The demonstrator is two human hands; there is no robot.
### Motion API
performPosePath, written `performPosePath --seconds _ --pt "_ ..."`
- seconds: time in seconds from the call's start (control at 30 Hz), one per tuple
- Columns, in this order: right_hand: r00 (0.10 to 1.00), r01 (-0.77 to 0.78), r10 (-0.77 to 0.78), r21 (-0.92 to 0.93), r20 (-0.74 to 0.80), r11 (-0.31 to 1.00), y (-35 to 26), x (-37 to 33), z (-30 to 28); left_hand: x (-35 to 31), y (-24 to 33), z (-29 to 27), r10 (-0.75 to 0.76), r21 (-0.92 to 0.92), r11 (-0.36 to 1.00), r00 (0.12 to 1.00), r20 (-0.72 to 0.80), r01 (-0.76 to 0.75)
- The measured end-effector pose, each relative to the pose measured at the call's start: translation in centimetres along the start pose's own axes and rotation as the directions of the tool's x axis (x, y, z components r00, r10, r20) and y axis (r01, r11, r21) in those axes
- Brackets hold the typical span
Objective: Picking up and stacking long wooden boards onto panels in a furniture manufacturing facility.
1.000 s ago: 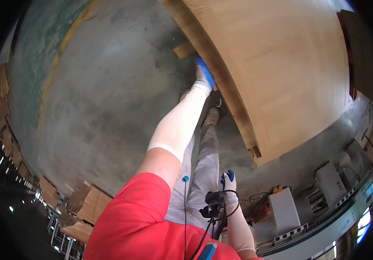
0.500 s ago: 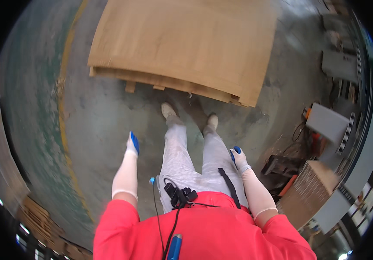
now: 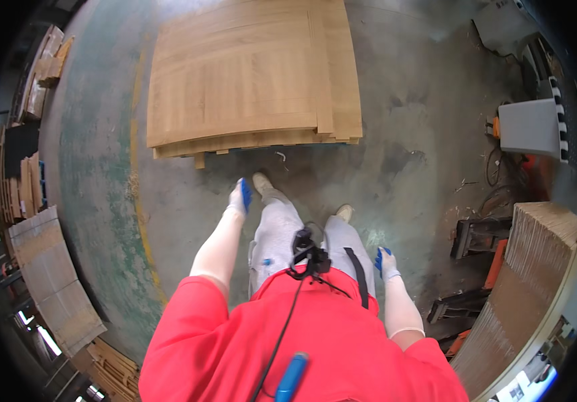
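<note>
Both my hands wear white gloves with blue palms and fingers. My left hand (image 3: 240, 196) hangs in the air just short of the near left side of a stack of wooden panels (image 3: 235, 87). Its fingers point forward and hold nothing visible. My right hand (image 3: 387, 263) swings low beside my right thigh, fingers loosely bent and slightly apart, with nothing to be seen in it. Neither hand touches the stack. The light-brown panels lie flat and low, a narrower strip (image 3: 320, 67) along the right of the top. What bears the stack is mostly hidden beneath it.
Cartons (image 3: 513, 288) and dark metal forks (image 3: 479, 238) stand on the right, near a grey machine part (image 3: 533, 127). At left, a flat carton stack (image 3: 57, 278) and wooden boards (image 3: 30, 184) lie beyond a yellow floor line (image 3: 137, 194). A cord and a blue pen-like object hang at my chest.
My view has turned and shifted, so the stack sits further left and squarer to me. My left hand has swung forward toward it; my right hand has moved out from my thigh. My feet have stepped.
</note>
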State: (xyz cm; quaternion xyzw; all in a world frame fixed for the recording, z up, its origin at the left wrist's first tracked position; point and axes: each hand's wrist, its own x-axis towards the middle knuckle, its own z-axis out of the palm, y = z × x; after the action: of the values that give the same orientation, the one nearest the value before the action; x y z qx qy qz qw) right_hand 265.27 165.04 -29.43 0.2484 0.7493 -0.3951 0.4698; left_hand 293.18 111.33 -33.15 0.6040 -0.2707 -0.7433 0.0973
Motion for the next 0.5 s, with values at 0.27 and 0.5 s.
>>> performPosePath --seconds 0.27,0.5 --pt "0.969 -0.093 0.15 0.274 -0.194 0.957 5.2 -0.7 -23.1 1.0 -5.2 20.2 -0.16 0.038 0.987 0.979 0.13 0.156" --pt "0.968 -0.071 0.101 0.133 -0.228 0.989 6.1 2.9 -28.0 20.3 -9.9 14.8 -0.16 -0.321 0.931 0.985 0.072 0.175"
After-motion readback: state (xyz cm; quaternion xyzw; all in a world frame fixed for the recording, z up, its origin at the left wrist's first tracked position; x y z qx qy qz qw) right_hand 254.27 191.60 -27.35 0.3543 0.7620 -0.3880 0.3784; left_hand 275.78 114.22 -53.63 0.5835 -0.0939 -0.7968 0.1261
